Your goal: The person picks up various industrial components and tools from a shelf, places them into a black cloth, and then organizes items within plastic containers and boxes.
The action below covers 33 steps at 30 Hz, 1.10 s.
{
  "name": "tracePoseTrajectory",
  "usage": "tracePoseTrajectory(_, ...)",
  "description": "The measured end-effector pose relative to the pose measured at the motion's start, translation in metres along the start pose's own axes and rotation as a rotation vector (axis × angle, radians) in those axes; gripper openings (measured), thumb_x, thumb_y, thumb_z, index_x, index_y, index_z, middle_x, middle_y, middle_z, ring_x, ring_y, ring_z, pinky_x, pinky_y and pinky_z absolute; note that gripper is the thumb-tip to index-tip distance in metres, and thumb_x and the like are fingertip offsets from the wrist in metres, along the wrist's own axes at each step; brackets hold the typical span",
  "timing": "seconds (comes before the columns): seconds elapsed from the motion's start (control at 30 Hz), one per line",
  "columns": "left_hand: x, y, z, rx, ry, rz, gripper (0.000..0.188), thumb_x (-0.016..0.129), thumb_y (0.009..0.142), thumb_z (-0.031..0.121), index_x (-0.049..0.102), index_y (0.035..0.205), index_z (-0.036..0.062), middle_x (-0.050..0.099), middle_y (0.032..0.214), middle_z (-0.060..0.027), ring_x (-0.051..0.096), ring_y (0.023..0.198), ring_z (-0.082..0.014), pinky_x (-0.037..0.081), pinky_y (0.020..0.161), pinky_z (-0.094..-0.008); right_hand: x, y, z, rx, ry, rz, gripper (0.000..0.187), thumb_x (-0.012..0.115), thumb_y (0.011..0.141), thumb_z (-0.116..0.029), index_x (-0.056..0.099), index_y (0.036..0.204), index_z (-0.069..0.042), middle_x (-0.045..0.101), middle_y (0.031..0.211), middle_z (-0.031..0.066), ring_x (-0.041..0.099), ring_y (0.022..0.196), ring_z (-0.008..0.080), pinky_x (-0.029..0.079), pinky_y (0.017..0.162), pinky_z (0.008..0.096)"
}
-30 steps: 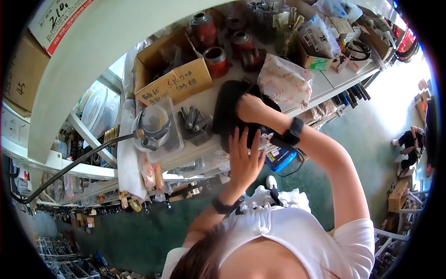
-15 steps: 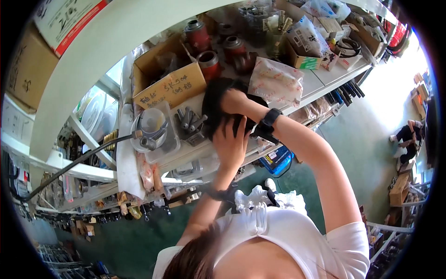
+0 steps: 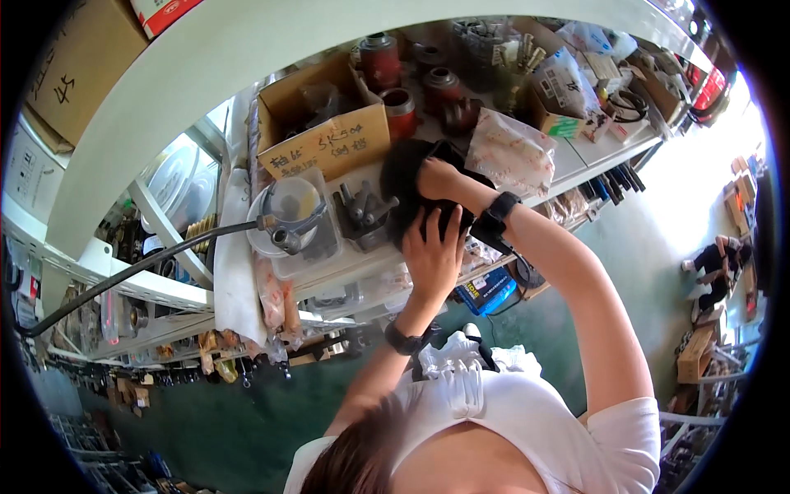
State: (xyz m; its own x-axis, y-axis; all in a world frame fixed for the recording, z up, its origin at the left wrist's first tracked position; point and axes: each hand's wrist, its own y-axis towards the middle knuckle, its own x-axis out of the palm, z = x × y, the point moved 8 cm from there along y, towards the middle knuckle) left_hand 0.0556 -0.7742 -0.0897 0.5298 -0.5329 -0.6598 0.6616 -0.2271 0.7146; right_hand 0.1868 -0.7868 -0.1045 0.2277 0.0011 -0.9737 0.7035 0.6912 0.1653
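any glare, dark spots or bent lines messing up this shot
Head view: strong glare washes out the floor at upper right; head view: the black item is so dark its folds are hard to read, though the left hand stands out against it; head view: fisheye distortion curves the white shelf beam.

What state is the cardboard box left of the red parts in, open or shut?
Open: the cardboard box has no cover across its top, and clear plastic shows inside.
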Motion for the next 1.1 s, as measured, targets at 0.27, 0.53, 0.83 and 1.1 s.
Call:
tracePoseTrajectory(0.27,-0.006,-0.019,-0.013,0.098,-0.048,0.084,0.045,0.06,0.066,0.01,0.057,0.11,0.0222,0.054,0.104,0.0014,0.049,0.101,-0.0222,0.037,0.081,-0.0367,-0.008,-0.026,-0.007,0.168,0.09,-0.045,0.02,0.05,0.071,-0.016,0.064,0.076,-0.004,0.063,0.087,0.0129,0.06,0.081,0.027,0.046,0.072,0.0357)
tracePoseTrajectory(0.53,-0.004,-0.059,-0.007,0.116,-0.315,0.035,0.04,0.056,0.07,0.007,0.059,0.108,0.0169,0.053,0.113,-0.0034,0.045,0.11,-0.0261,0.033,0.089,-0.0405,-0.003,-0.046,-0.034,0.094,-0.053,-0.428,0.019,0.05,0.073,-0.016,0.067,0.071,-0.008,0.064,0.076,0.0119,0.061,0.073,0.0273,0.049,0.066,0.0372)
tracePoseTrajectory(0.83,-0.019,-0.034,-0.015,0.133,-0.273,-0.036,0.038,0.051,0.071,0.005,0.056,0.108,0.0123,0.055,0.111,-0.005,0.047,0.11,-0.027,0.031,0.093,-0.0445,0.014,-0.021,-0.013,0.296,0.176,-0.065,0.021,0.049,0.075,-0.019,0.065,0.076,-0.006,0.063,0.076,0.0135,0.061,0.07,0.0276,0.048,0.061,0.0355)
tracePoseTrajectory(1.1,0.006,-0.071,0.005,0.21,-0.457,-0.095,0.037,0.054,0.067,-0.002,0.058,0.101,0.012,0.058,0.103,-0.0045,0.052,0.1,-0.0251,0.039,0.083,-0.0392,-0.004,-0.086,-0.046,0.183,-0.025,0.377,0.025,0.054,0.074,-0.021,0.061,0.094,-0.007,0.06,0.095,0.0106,0.058,0.086,0.0234,0.048,0.068,0.0304)
